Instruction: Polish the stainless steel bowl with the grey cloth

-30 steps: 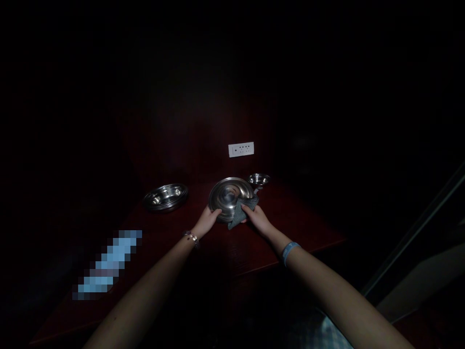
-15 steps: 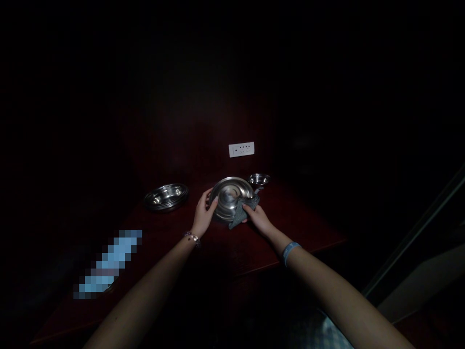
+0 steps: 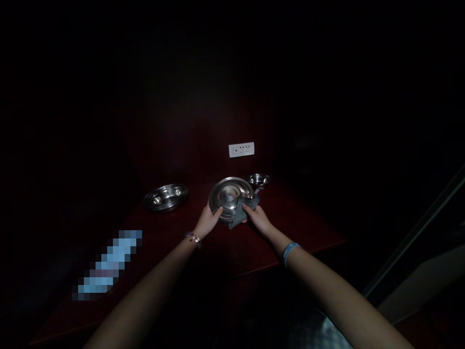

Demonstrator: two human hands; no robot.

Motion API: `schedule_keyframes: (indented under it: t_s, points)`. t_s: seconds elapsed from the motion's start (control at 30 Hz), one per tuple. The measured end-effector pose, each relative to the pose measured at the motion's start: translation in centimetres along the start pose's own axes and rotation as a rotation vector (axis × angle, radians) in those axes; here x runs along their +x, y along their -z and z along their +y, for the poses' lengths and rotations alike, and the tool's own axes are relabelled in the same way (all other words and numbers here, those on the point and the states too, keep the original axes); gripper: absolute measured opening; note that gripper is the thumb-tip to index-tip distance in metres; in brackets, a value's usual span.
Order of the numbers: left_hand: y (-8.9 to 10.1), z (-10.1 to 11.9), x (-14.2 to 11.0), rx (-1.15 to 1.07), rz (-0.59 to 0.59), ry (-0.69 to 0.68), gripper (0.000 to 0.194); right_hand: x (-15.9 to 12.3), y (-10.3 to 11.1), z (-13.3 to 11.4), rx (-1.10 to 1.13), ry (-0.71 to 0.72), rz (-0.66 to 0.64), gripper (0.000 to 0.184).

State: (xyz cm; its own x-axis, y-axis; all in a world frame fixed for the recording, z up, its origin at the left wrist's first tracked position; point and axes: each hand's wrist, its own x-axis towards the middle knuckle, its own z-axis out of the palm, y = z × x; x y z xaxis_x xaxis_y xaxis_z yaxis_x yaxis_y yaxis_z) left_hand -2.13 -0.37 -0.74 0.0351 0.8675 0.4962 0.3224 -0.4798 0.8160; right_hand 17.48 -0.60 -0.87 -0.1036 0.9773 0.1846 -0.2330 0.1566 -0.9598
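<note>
We've got the desk's front edge (image 3: 257, 268) running on the near side of the steel plate (image 3: 228, 194), with bare desk (image 3: 301, 218) to the right of it. Gap on the left between plate and dish stack (image 3: 166, 198); the bowl (image 3: 259, 181) sits close at the far right, so little room there. Plate is in both hands over the desk; can't tell if it touches down. Left hand (image 3: 208, 220) grips the near-left rim, thumb on top. Right hand (image 3: 258, 219) pinches the grey cloth (image 3: 239, 215) over the near-right rim, fingers closed up. Plate: round, shiny, ringed, tilted toward us. We count one plate in hand, one cloth, one bowl, one stack (layers unclear), one white socket panel (image 3: 241, 150).
</note>
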Motion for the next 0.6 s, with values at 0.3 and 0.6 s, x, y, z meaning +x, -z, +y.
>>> schedule_keyframes:
  t_s: [0.3, 0.6]
  points:
    - [1.7, 0.8, 0.2, 0.316, -0.01, -0.132, 0.037, 0.0, -0.1, 0.0, 0.026, 0.003, -0.014, 0.035]
    - [2.6, 3.4, -0.3, 0.697, 0.095, -0.294, 0.052, 0.1, 0.0, 0.2, 0.009, 0.004, 0.001, 0.035]
